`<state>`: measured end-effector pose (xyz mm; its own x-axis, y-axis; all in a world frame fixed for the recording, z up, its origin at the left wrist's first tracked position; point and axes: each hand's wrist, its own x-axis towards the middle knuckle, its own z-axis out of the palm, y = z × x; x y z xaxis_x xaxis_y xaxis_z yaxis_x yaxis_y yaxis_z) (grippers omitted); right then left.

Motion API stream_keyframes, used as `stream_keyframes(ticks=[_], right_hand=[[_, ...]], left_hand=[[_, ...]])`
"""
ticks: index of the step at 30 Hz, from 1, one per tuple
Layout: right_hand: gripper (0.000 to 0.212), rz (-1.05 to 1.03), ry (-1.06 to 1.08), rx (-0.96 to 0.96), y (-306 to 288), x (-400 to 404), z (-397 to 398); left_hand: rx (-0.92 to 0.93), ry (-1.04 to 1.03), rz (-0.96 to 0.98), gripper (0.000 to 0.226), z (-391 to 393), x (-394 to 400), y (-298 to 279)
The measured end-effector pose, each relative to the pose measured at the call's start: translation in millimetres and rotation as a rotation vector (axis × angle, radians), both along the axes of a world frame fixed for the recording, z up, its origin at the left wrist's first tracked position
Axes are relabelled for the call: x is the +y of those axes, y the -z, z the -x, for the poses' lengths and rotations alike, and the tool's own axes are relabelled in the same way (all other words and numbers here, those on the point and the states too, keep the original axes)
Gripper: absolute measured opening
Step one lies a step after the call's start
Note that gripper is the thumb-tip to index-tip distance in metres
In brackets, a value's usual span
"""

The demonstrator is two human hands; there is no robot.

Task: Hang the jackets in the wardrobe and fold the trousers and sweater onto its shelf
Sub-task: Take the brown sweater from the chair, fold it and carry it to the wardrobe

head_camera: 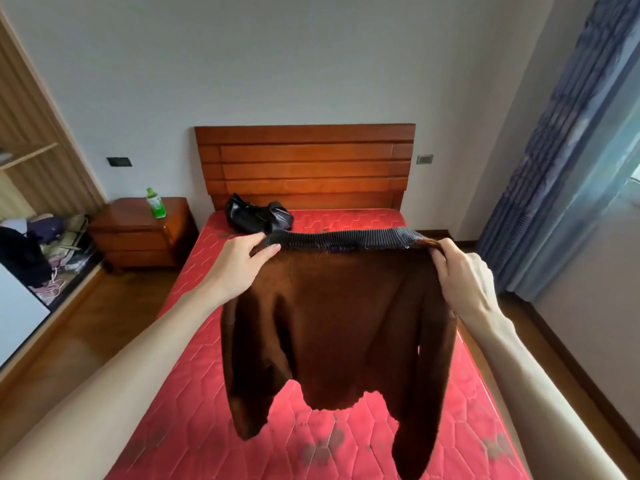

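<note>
A brown fleecy sweater (343,320) with a dark ribbed band along its top edge hangs in the air over the red mattress (194,410). My left hand (242,261) pinches the band's left end, and my right hand (464,275) grips its right end. Both sleeves dangle below. A black leather jacket (258,214) lies crumpled at the head of the bed, under the wooden headboard (304,161). The wardrobe (24,161) stands open at the far left, with a light wooden shelf showing.
A wooden nightstand (138,233) with a green bottle (156,202) stands left of the bed. Clothes and bags (45,251) are piled in the wardrobe's bottom. Blue curtains (568,140) cover the window on the right. Wooden floor runs along both sides of the bed.
</note>
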<state>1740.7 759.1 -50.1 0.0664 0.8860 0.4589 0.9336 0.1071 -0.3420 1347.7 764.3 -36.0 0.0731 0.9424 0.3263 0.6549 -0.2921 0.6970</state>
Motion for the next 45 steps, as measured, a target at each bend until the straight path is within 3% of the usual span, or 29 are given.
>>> stream_keyframes(ticks=[2, 5, 8, 11, 13, 18, 22, 28, 32, 34, 37, 39, 42, 45], right_hand=[[0.029, 0.017, 0.007, -0.11, -11, 10, 8], [0.03, -0.015, -0.005, -0.129, -23, 27, 16], [0.024, -0.089, -0.008, -0.045, -22, 35, 18], [0.016, -0.108, -0.028, 0.134, -5, 29, 19], [0.015, -0.084, -0.032, 0.292, 10, 19, 20], [0.011, 0.079, -0.035, 0.541, 44, -14, 29], [0.014, 0.089, -0.083, 0.376, 50, -45, 28], [0.023, 0.114, -0.15, 0.012, 34, -64, 20], [0.032, 0.039, -0.17, -0.141, 32, -39, 15], [0.033, 0.037, -0.192, -0.207, 43, -21, 14], [0.029, 0.103, -0.215, -0.279, 75, 7, 17], [0.03, 0.173, -0.207, -0.301, 107, 30, 18], [0.029, 0.332, -0.214, -0.316, 168, 69, 21], [0.03, 0.48, -0.223, -0.3, 237, 99, 24]], left_hand=[[0.109, -0.089, -0.098, 0.04, -1, 12, 5], [0.237, -0.143, -0.207, 0.037, -1, 30, 1], [0.328, -0.142, -0.346, 0.026, -1, 34, -8], [0.402, -0.132, -0.387, 0.032, 3, 23, -5], [0.364, -0.155, -0.318, 0.041, 6, 10, 8], [0.081, -0.034, 0.157, 0.057, 14, -19, 38], [-0.137, 0.092, 0.406, 0.017, 39, -37, 49], [-0.105, 0.233, 0.627, 0.027, 67, -37, 39], [-0.04, 0.227, 0.6, 0.037, 72, -22, 37], [0.042, 0.177, 0.51, 0.03, 70, -9, 47], [0.118, 0.103, 0.38, 0.016, 65, 8, 83], [0.217, 0.07, 0.328, 0.018, 63, 23, 119], [0.326, 0.048, 0.327, 0.017, 60, 50, 187], [0.3, 0.022, 0.366, 0.015, 56, 75, 266]])
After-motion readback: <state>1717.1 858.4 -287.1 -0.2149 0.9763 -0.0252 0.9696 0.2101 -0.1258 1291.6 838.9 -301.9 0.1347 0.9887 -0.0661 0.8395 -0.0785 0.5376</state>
